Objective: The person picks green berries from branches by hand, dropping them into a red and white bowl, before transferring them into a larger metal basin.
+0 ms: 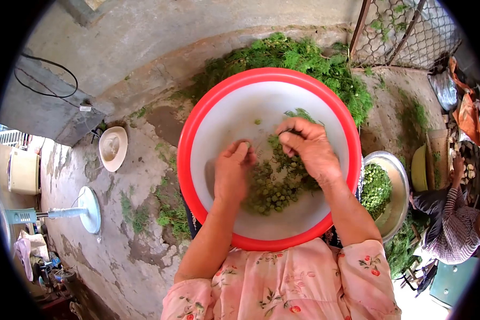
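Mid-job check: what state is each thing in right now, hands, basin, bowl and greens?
left hand: fingertips pinched together over the buds.
right hand: shut on a sprig.
red basin: upright, partly filled with a heap of buds.
metal bowl: upright beside the basin, holding greens.
plant pile: heaped on the ground behind the basin.

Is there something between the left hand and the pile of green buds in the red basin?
Nothing visible. The left hand lies right at the pile of green buds inside the red basin. The right hand pinches a green sprig farther right, not between them.
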`<state>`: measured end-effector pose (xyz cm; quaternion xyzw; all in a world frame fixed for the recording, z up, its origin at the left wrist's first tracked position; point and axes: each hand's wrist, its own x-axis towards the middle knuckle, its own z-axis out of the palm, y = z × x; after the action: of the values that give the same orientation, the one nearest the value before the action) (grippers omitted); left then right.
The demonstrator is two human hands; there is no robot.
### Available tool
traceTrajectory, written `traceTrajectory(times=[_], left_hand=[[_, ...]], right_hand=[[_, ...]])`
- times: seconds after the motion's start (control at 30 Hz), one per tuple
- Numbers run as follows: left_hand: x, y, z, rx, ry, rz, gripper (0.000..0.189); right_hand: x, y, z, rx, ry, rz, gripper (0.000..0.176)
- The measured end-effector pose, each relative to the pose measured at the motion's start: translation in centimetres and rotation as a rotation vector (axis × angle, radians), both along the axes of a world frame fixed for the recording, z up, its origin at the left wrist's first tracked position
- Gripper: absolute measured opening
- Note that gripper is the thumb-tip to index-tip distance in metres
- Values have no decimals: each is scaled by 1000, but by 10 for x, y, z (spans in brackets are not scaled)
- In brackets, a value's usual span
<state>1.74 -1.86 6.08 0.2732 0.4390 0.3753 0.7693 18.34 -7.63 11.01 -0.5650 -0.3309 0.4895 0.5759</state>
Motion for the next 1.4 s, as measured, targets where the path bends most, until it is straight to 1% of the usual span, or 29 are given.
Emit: traceTrajectory(times=[0.03,0.07,0.1,0.13,0.17,0.2,0.23,0.33,0.37,0.47,0.5,0.53,0.6,0.67,0.73,0.83,0.93,1.0,1.07,1.17,1.2,1.27,1.37,1.4], left_hand=[[0,0,-2,10,42,30,17],[-1,2,-5,19,83,59,18],[-3,2,-7,28,123,90,18],[-4,3,-8,19,131,112,19],[-4,3,-8,10,138,134,20],[-4,3,-8,1,145,155,22],[-4,2,-5,9,166,143,24],[-3,2,-1,16,179,163,23],[-3,2,0,8,175,154,23],[-2,1,1,-2,162,125,22],[-2,0,0,3,154,113,21],[-2,0,-1,10,146,101,20],[-1,0,-5,-5,127,80,23],[0,0,-5,-18,118,67,22],[0,0,-2,-33,118,63,18],[-1,1,-5,-54,120,40,18],[0,-1,-4,-71,109,34,18],[1,-1,-3,-72,106,28,19],[0,-1,-4,-75,101,26,19],[-2,-1,-5,-81,99,29,20],[-2,-1,-6,-81,97,27,20],[-1,-1,-5,-83,97,23,20],[2,-2,-3,-86,99,19,20],[1,-2,-4,-86,95,17,20]], right_hand=[[5,-3,3,91,-55,-63,9],[9,-11,16,110,-199,-169,9],[16,-18,23,251,-375,-247,12],[28,-27,27,259,-459,-345,15],[44,-34,25,371,-672,-452,19],[57,-43,27,404,-786,-508,20],[72,-52,22,370,-891,-592,19],[96,-79,16,72,-834,-596,18],[97,-87,19,-40,-844,-545,21],[89,-88,20,-52,-901,-591,23],[90,-87,14,56,-1049,-562,24],[78,-81,18,69,-940,-544,24],[55,-67,22,50,-782,-372,21],[43,-49,3,203,-958,-164,20],[31,-30,-11,213,-979,-20,18],[23,-8,-30,117,-873,80,16],[15,9,-52,66,-906,159,15],[5,12,-63,-120,-706,329,29],[-2,10,-63,-2,-604,295,28],[10,15,-61,73,-695,125,26],[16,17,-55,54,-712,82,24],[25,18,-45,57,-826,50,22],[28,21,-47,97,-1097,112,21],[26,20,-48,86,-1127,118,20]])
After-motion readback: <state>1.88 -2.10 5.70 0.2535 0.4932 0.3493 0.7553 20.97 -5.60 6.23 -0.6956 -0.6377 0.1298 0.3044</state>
